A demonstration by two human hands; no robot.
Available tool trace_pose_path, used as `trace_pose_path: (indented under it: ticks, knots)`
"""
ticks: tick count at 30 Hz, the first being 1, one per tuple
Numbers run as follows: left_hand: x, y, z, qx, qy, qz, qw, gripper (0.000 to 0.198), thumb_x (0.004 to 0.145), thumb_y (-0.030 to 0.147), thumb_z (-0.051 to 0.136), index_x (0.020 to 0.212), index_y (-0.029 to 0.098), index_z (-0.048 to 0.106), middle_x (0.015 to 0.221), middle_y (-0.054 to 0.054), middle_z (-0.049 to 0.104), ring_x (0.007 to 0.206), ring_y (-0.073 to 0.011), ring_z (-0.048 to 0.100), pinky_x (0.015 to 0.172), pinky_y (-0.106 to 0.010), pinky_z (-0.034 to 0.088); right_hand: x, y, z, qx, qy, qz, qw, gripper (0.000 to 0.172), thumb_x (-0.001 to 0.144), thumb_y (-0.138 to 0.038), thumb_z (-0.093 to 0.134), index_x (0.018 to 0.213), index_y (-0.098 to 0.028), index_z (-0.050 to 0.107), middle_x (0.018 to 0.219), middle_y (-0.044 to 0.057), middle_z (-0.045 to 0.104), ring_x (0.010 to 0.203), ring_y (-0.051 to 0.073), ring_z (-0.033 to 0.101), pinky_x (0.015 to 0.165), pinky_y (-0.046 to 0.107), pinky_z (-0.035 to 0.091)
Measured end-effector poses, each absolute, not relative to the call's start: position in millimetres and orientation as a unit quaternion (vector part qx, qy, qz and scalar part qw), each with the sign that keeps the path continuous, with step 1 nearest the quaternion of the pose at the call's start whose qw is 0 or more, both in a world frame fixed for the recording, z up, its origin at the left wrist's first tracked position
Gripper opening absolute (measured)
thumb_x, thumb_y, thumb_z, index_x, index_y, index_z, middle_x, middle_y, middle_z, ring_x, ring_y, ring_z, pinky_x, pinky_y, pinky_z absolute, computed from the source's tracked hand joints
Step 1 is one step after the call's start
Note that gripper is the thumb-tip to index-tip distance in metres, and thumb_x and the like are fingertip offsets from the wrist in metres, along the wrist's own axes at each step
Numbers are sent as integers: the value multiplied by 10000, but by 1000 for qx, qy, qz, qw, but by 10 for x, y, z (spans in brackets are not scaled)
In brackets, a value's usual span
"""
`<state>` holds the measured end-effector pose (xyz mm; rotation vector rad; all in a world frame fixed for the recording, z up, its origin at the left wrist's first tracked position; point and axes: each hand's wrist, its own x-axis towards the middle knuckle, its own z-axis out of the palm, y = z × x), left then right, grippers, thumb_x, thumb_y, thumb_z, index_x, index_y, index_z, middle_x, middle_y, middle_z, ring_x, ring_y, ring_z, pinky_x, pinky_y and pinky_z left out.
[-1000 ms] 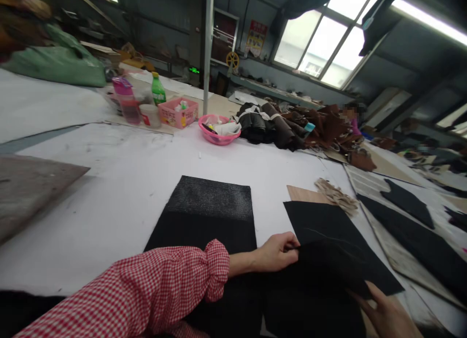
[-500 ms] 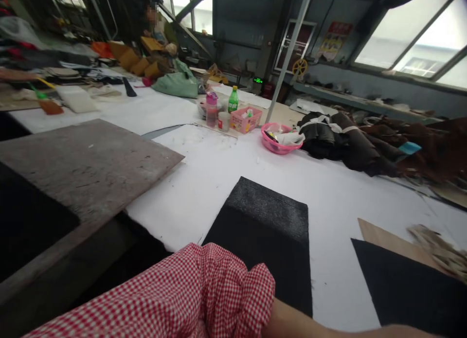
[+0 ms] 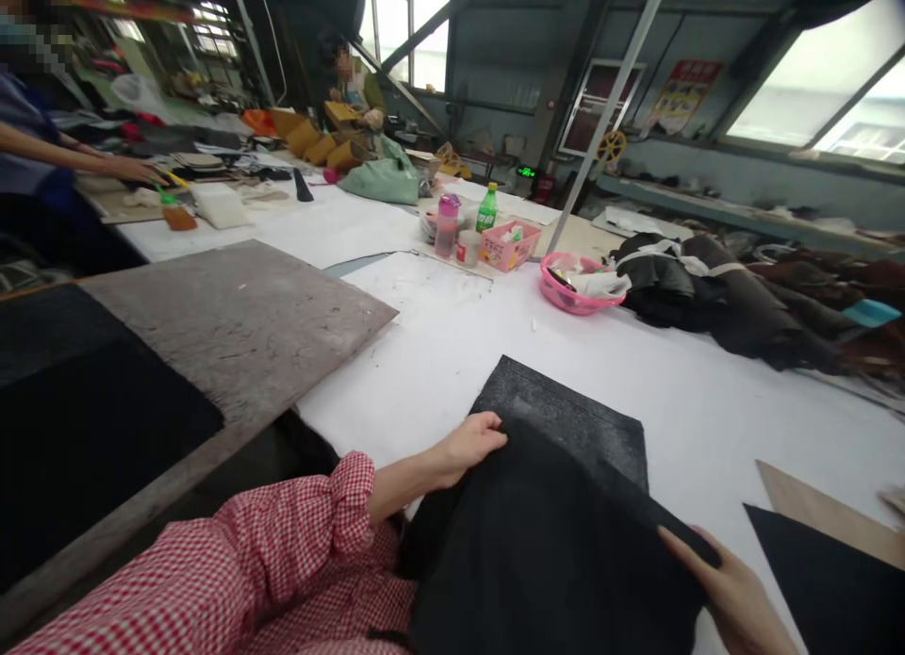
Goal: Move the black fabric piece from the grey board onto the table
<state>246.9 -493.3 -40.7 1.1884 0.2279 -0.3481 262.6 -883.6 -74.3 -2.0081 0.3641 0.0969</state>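
A black sheet (image 3: 566, 551), fabric or leather, is held up by its far edge between my two hands. My left hand (image 3: 472, 446) pinches its far left corner, fingers closed. At the right corner my right hand (image 3: 728, 584) grips it, with the thumb on top and the other fingers partly hidden. Beneath lies another black piece (image 3: 566, 410) on the white table (image 3: 452, 353); its far strip shows a greyish, speckled surface. The held sheet covers the rest of it.
Left is a grey-brown board (image 3: 247, 306) with black sheets (image 3: 106, 429). A black sheet (image 3: 834, 570) and brown piece (image 3: 841, 514) lie right. Farther back stand a pink basket (image 3: 576, 302), a green bottle (image 3: 487, 207) and a metal pole (image 3: 608, 118). Two people work beyond.
My left arm has drawn back left, and both hands now hold a black sheet over the one on the table. The view has shifted left, bringing another person's arm into sight.
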Motion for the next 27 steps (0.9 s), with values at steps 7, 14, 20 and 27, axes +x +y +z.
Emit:
trace_pose_path:
  ticks: [7,14,20,27]
  knots:
    - [2411,-4686,-787,602,128,-144,775,141,748,199,604,849,160,513,631,37,522,510,-69,436,460,-191,251,2738,-8621,-903,-859,191,43,473,617,574,-598,785,991,-151,699,921,85,740,926,312,682,756,330,561]
    - [2294,-4516,-743,641,106,-89,755,199,827,327,563,905,172,465,578,85,403,506,-63,333,490,-193,224,2935,-8358,-802,-904,154,1,398,595,606,-657,706,939,-164,723,880,94,740,888,347,678,736,388,535]
    - [2293,-4471,-810,675,126,-89,722,150,795,273,530,881,166,470,598,65,449,545,-88,394,511,-207,257,3132,-8191,-856,-922,116,16,370,593,640,-705,633,877,-167,707,839,94,728,862,343,661,724,383,493]
    - [2315,-4462,-776,680,126,-101,715,202,843,322,545,939,155,483,588,75,431,528,-75,364,501,-201,245,2682,-8364,-831,-876,188,72,438,840,631,-677,681,1277,-164,526,780,67,723,817,318,695,656,352,546]
